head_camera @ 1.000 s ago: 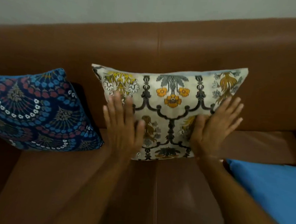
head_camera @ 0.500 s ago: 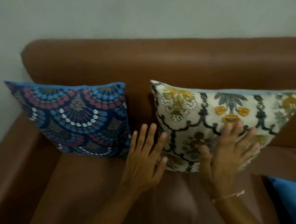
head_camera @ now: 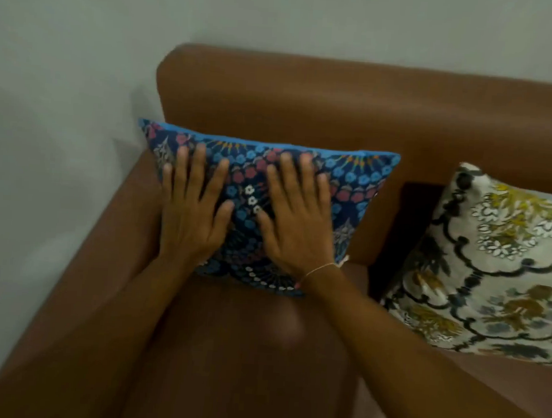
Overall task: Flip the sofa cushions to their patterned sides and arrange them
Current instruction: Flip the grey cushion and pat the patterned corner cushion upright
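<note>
Cushions carry no readable writing; left hand (head_camera: 188,216) and right hand (head_camera: 294,224) press spread flat on blue cushion (head_camera: 357,184).

Blue fan-patterned cushion (head_camera: 350,184), cream floral cushion (head_camera: 490,270), plain brown sofa (head_camera: 307,97).

No readable text, labels or numbers anywhere.

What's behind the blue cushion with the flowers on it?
Behind the blue cushion you can see the brown sofa's backrest, with the armrest at its side. The part of the backrest directly behind it is covered. Both hands, left and right, lie flat on its front.
</note>
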